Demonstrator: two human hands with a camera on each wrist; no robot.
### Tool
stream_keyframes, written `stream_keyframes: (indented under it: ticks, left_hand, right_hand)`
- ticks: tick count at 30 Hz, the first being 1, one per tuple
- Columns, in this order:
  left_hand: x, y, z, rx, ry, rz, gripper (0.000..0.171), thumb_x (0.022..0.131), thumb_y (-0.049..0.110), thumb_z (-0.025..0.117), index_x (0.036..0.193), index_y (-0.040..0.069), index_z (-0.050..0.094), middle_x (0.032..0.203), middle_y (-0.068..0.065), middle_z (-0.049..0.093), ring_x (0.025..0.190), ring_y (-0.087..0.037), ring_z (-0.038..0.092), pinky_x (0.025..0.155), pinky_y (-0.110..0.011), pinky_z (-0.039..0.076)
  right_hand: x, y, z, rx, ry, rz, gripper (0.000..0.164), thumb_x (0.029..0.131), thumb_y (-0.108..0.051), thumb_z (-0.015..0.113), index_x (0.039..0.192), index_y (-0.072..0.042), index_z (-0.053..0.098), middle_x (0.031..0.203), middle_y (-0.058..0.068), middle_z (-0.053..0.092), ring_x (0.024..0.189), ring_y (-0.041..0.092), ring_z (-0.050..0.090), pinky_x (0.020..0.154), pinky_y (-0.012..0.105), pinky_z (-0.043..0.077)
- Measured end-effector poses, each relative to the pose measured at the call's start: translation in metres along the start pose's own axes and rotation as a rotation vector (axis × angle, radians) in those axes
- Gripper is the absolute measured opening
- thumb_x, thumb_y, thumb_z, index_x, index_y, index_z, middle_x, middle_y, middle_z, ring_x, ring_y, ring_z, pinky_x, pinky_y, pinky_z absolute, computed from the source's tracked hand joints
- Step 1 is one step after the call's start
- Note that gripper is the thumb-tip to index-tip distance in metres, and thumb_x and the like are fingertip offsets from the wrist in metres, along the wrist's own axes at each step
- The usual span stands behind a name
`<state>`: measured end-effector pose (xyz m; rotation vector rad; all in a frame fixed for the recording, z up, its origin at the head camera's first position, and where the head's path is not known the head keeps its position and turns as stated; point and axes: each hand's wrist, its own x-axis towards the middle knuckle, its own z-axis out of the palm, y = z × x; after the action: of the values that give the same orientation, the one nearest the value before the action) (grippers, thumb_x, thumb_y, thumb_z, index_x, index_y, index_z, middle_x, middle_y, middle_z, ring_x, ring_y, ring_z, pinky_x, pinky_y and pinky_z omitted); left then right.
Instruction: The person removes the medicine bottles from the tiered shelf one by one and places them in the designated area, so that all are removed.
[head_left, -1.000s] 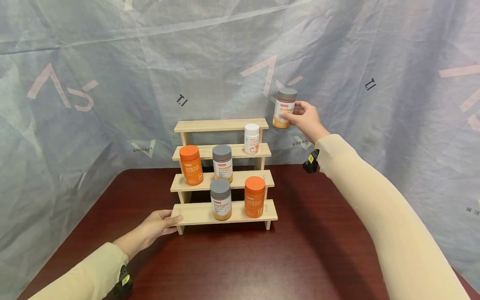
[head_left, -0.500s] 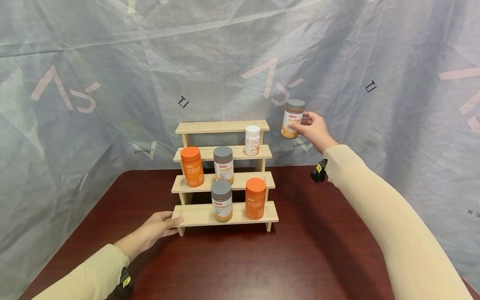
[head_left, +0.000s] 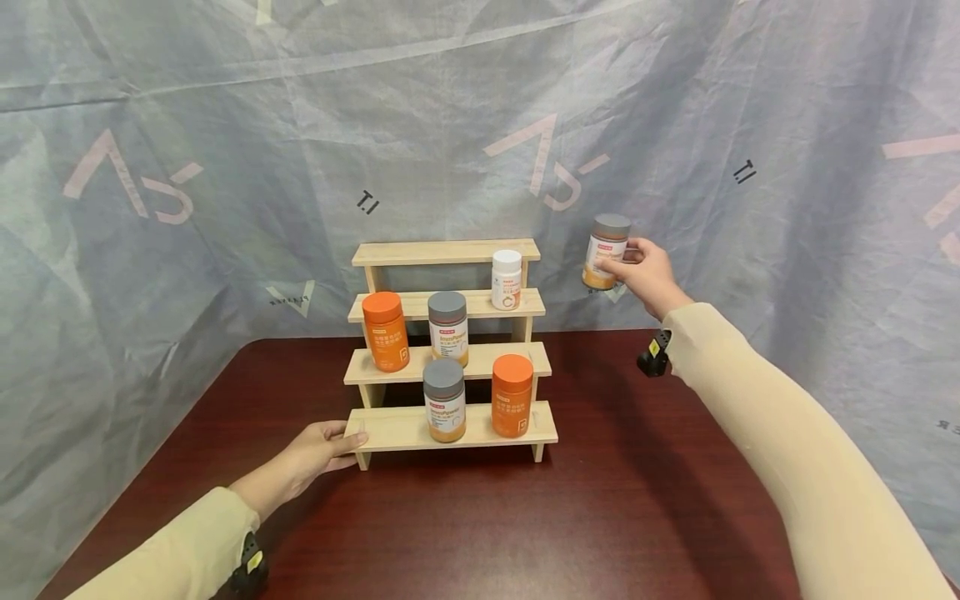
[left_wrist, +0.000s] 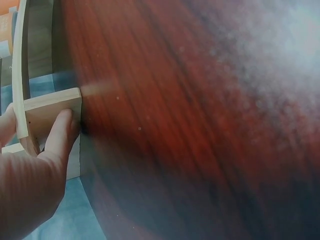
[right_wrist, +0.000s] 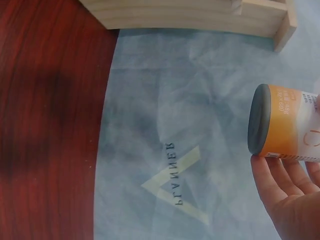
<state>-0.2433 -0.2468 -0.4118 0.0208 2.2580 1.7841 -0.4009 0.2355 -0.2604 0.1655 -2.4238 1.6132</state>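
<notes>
My right hand (head_left: 647, 271) grips a grey-lidded supplement jar (head_left: 606, 252) in the air, right of the wooden tiered shelf (head_left: 442, 252). In the right wrist view that jar (right_wrist: 287, 122) lies across the fingers, its flat dark end toward the shelf side. At the shelf's lower left corner my left hand (head_left: 318, 452) pinches the end of the bottom step, thumb on top. The left wrist view shows a finger against the wooden leg (left_wrist: 55, 112). A white bottle (head_left: 506, 280) stands on the second step from the top.
An orange jar (head_left: 386, 332) and a grey-lidded jar (head_left: 448, 329) stand one step above the bottom. Another grey-lidded jar (head_left: 444, 402) and an orange jar (head_left: 512, 396) occupy the bottom step. The dark red table (head_left: 465, 525) meets a grey cloth backdrop (head_left: 420, 117).
My right hand has carried the jar right and downward, farther from the shelf. The left hand keeps its hold on the bottom step.
</notes>
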Motion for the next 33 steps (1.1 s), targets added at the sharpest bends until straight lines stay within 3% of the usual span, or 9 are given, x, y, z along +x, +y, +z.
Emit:
stream_keyframes:
  ticks: [6,15,22,27,33]
  left_hand:
    - [0.000,0.000,0.000,0.002,-0.001,-0.003,0.057,0.097,0.014,0.060,0.136,-0.020,0.036,0.127,-0.029,0.056,0.106,-0.021,0.064,0.098,-0.043,0.055]
    - [0.000,-0.001,0.000,0.002,-0.006,-0.002,0.057,0.098,0.015,0.059,0.136,-0.019,0.036,0.130,-0.032,0.052,0.110,-0.024,0.062,0.098,-0.042,0.055]
    - [0.000,0.001,0.001,0.017,-0.017,0.017,0.057,0.099,0.016,0.057,0.137,-0.020,0.033,0.131,-0.033,0.051,0.111,-0.025,0.062,0.099,-0.043,0.054]
    - [-0.002,0.001,0.001,0.021,-0.010,0.004,0.057,0.100,0.016,0.056,0.138,-0.019,0.033,0.132,-0.033,0.050,0.113,-0.026,0.061,0.099,-0.043,0.054]
    - [-0.003,0.001,0.002,0.024,-0.014,0.005,0.058,0.100,0.017,0.056,0.138,-0.019,0.032,0.132,-0.034,0.049,0.113,-0.027,0.061,0.099,-0.043,0.054]
  right_hand:
    - [-0.003,0.012,-0.004,-0.008,0.000,0.030,0.073,0.089,-0.035,0.070,0.146,-0.005,0.035,0.139,0.016,0.047,0.123,0.025,0.049,0.086,0.025,0.053]
    - [-0.005,0.030,-0.005,-0.018,0.011,0.081,0.078,0.089,-0.035,0.070,0.147,-0.001,0.031,0.144,0.022,0.042,0.131,0.032,0.043,0.102,0.043,0.048]
    - [-0.009,0.047,-0.003,-0.046,0.007,0.075,0.076,0.091,-0.033,0.068,0.146,0.003,0.030,0.142,0.024,0.043,0.128,0.033,0.046,0.098,0.035,0.051]
    - [-0.014,0.058,-0.002,-0.064,-0.004,0.074,0.076,0.091,-0.033,0.068,0.145,0.003,0.031,0.141,0.024,0.043,0.129,0.034,0.045,0.101,0.041,0.050]
    - [-0.020,0.073,-0.004,-0.091,0.013,0.068,0.072,0.091,-0.034,0.068,0.142,0.004,0.035,0.134,0.022,0.047,0.116,0.025,0.049,0.086,0.025,0.051]
